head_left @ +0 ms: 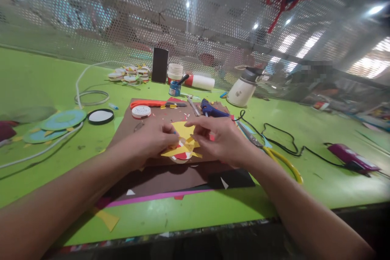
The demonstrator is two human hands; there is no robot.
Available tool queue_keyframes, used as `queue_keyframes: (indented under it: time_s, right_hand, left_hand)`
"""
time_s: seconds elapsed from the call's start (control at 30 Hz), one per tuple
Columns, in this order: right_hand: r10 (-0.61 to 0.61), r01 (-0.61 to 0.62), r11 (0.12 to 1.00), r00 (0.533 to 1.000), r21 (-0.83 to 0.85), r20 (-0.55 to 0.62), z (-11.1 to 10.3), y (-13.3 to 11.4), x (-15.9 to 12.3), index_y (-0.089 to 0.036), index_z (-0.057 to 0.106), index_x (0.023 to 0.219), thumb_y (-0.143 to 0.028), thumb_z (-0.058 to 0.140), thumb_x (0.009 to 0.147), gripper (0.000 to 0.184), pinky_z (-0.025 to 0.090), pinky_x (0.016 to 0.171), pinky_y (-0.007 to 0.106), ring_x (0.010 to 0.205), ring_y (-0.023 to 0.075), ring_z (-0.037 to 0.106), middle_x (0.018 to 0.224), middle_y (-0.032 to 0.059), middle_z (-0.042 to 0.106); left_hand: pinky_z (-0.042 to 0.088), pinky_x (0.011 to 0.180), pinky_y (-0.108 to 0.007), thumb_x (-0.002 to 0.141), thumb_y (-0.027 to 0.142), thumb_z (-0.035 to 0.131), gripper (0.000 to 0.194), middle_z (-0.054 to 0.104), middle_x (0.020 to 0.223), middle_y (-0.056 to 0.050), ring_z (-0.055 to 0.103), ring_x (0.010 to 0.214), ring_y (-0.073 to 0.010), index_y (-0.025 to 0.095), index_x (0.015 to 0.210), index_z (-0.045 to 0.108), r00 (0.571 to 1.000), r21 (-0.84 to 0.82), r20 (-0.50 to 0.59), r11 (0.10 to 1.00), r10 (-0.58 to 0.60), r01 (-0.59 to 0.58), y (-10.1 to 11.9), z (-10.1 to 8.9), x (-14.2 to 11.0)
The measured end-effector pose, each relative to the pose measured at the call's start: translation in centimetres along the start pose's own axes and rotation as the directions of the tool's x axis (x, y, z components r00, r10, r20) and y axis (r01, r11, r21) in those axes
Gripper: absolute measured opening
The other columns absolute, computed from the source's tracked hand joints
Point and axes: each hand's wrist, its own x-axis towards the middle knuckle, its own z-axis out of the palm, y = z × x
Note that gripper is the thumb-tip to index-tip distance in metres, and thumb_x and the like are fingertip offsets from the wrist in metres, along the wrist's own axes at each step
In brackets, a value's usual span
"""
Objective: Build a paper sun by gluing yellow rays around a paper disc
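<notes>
Yellow paper (184, 129): lies over the middle of the board (124, 131), flat at its far part, with narrow pointed strips at its near part.
Disc (183, 156): red and white, under those strips, at the middle of the board.
Left hand (156, 139): over the board's middle, thumb and finger drawn together at the paper's left side; the tips hide whether they grip it.
Right hand (218, 137): over the board's right half, forefinger out over the paper, a narrow gap to the thumb; I cannot tell if the other fingers hold a strip.
Paper's handling: probably very light and bendy, easily creased or torn at the thin strips.
Paper's hold: best a soft pinch on the broad far part.
Disc's handling: looks light and stiffer, perhaps card; its rim seems the safest hold.
Glue gun (211, 109): at the board's far right corner.
Cutter (146, 104): along the board's far edge.
Lid (141, 111): on the board's far left part.
</notes>
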Motion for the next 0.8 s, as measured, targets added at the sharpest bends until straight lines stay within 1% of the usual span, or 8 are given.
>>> queue_keyframes:
  time_s: [0.13, 0.27, 0.4, 0.5, 0.6, 0.67, 0.8]
  right_hand:
    - [-0.081, 0.084, 0.995, 0.996, -0.051, 0.043, 0.0, -0.7, 0.2, -0.010, 0.067, 0.108, -0.008, 0.055, 0.079, 0.032, 0.038, 0.057, 0.022, 0.058, 0.0099, 0.051, 0.069, 0.0014, 0.065]
    - [-0.153, 0.156, 0.986, 0.987, -0.061, 0.052, 0.0, -1.0, 0.4, -0.011, 0.068, 0.105, -0.008, 0.054, 0.081, 0.028, 0.036, 0.058, 0.021, 0.059, 0.0099, 0.050, 0.070, 0.0015, 0.065]
    - [-0.149, 0.156, 0.981, 0.986, -0.118, 0.069, 0.3, -1.0, 0.4, -0.011, 0.067, 0.106, -0.004, 0.055, 0.078, 0.032, 0.035, 0.058, 0.021, 0.057, 0.0099, 0.048, 0.069, 0.0010, 0.064]
    - [-0.156, 0.164, 0.983, 0.984, -0.080, 0.090, 0.5, -1.0, 0.4, -0.012, 0.067, 0.103, -0.001, 0.052, 0.078, 0.031, 0.034, 0.057, 0.021, 0.056, 0.0094, 0.047, 0.066, -0.0004, 0.062]
    - [-0.182, 0.186, 0.982, 0.979, -0.041, 0.088, 0.7, -0.8, 0.5, -0.011, 0.067, 0.096, 0.000, 0.050, 0.078, 0.027, 0.035, 0.058, 0.021, 0.056, 0.0093, 0.047, 0.067, -0.0001, 0.061]
    - [-0.188, 0.192, 0.981, 0.978, -0.036, 0.091, 0.9, -0.6, 0.5, -0.011, 0.067, 0.097, 0.001, 0.050, 0.077, 0.029, 0.035, 0.059, 0.021, 0.058, 0.0097, 0.049, 0.069, 0.0006, 0.062]
    - [-0.200, 0.203, 0.979, 0.976, -0.022, 0.087, 1.0, -0.5, 0.4, -0.013, 0.065, 0.105, -0.001, 0.050, 0.079, 0.033, 0.036, 0.059, 0.021, 0.060, 0.0104, 0.050, 0.072, 0.0010, 0.063]
  left_hand:
    - [0.021, 0.038, -0.019, 0.064, 0.021, 0.057, 0.005, 0.044, 0.044, 0.005, 0.034, 0.040, -0.0076, 0.016, 0.062, 0.057, 0.997, -0.026, 0.072, 1.000, -0.007, 0.009, 0.1, 0.2, -0.1]
    - [0.019, 0.037, -0.018, 0.066, 0.018, 0.057, 0.004, 0.044, 0.044, 0.005, 0.032, 0.038, -0.0061, 0.015, 0.065, 0.058, 0.994, -0.033, 0.104, 0.999, -0.011, 0.015, -0.2, 0.2, -0.2]
    - [0.022, 0.036, -0.017, 0.068, 0.020, 0.058, 0.005, 0.049, 0.046, 0.004, 0.036, 0.037, -0.0063, 0.015, 0.068, 0.060, 0.990, -0.094, 0.136, 0.994, -0.038, 0.051, -0.3, 0.2, -0.3]
    - [0.020, 0.034, -0.018, 0.068, 0.022, 0.059, 0.007, 0.049, 0.046, 0.004, 0.035, 0.035, -0.0063, 0.016, 0.071, 0.062, 0.985, -0.128, 0.162, 0.989, -0.057, 0.078, -0.3, 0.2, -0.4]
    - [0.021, 0.034, -0.018, 0.067, 0.024, 0.062, 0.009, 0.051, 0.048, 0.004, 0.036, 0.035, -0.0063, 0.016, 0.071, 0.062, 0.981, -0.168, 0.189, 0.984, -0.029, 0.061, -0.4, 0.2, -0.3]
    - [0.021, 0.035, -0.019, 0.066, 0.025, 0.062, 0.010, 0.050, 0.049, 0.003, 0.036, 0.036, -0.0064, 0.016, 0.071, 0.063, 0.977, -0.173, 0.211, 0.984, -0.014, 0.051, -0.6, 0.2, -0.2]
    - [0.021, 0.035, -0.019, 0.064, 0.025, 0.063, 0.013, 0.047, 0.048, 0.005, 0.033, 0.037, -0.0063, 0.017, 0.074, 0.064, 0.984, -0.132, 0.176, 0.991, -0.005, 0.029, -0.8, 0.1, 0.0]
